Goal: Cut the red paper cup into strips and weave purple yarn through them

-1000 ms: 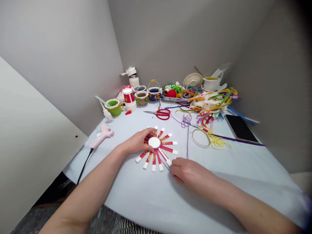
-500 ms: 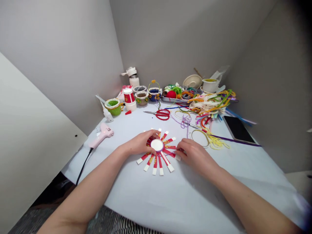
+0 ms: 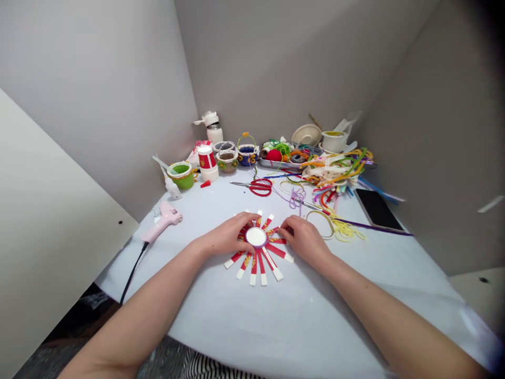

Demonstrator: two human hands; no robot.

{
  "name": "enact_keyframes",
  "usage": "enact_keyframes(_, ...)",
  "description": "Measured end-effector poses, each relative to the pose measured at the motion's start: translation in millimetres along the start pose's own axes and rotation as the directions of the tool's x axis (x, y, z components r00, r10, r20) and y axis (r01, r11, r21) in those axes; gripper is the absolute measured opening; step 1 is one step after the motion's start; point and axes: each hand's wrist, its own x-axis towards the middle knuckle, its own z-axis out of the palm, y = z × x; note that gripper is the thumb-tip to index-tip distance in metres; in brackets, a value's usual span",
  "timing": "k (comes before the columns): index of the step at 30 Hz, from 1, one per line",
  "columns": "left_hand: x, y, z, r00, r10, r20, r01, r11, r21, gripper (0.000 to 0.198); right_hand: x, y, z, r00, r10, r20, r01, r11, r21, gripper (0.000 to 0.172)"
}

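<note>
A red-and-white paper cup [image 3: 263,267], cut into strips, lies splayed flat like a sun around its round white base. Purple yarn [image 3: 259,246] circles that base. My left hand [image 3: 232,233] grips the cup from the left, with fingers above the base and thumb below it. On the right, my right hand [image 3: 302,234] has its fingertips pinched together by the right-hand strips. The yarn between those fingertips is mostly hidden; a loose purple tangle [image 3: 296,197] lies just beyond this hand.
Red-handled scissors [image 3: 260,187] lie behind the cup. A pink glue gun [image 3: 163,221] with its cord rests at left. Small woven baskets [image 3: 228,162], a tray of yarn [image 3: 280,164] and a strip pile [image 3: 335,171] stand at the back. A phone [image 3: 379,209] lies at right.
My right hand has moved up and slightly left, from the lower right strips to the upper right ones. The left hand keeps its grip on the cup. The view has shifted slightly.
</note>
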Motion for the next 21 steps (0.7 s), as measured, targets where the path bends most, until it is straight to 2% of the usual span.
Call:
enact_keyframes(4, -2, 6, 4.6, 0.997, 0.035, -0.063, -0.031, 0.998, 0.054, 0.080, 0, 1, 1, 1.000, 0.017, 0.003, -0.017, 1.000, 0.015, 0.016)
enact_keyframes(10, 1, 15, 23.1, 0.987, 0.004, -0.162, 0.039, 0.965, 0.261, 0.070, 0, 0, 1, 1.000, 0.016, 0.002, -0.016, 0.999, 0.030, 0.015)
enact_keyframes(13, 0, 16, 22.8, 0.989, 0.003, -0.151, 0.039, 0.961, 0.274, 0.066, -2, 0, -2, 1.000, 0.013, -0.010, -0.013, 0.999, 0.049, 0.015)
enact_keyframes(16, -2, 19, 13.7, 0.994, 0.007, -0.111, 0.021, 0.967, 0.253, 0.066, -5, 2, -8, 1.000, -0.014, -0.017, 0.015, 0.995, 0.099, 0.013)
enact_keyframes(21, -6, 25, -2.1, 1.000, 0.009, 0.008, -0.011, 0.964, 0.264, 0.061, -14, -3, -17, 0.993, -0.111, 0.050, 0.101, 0.982, 0.159, 0.012)
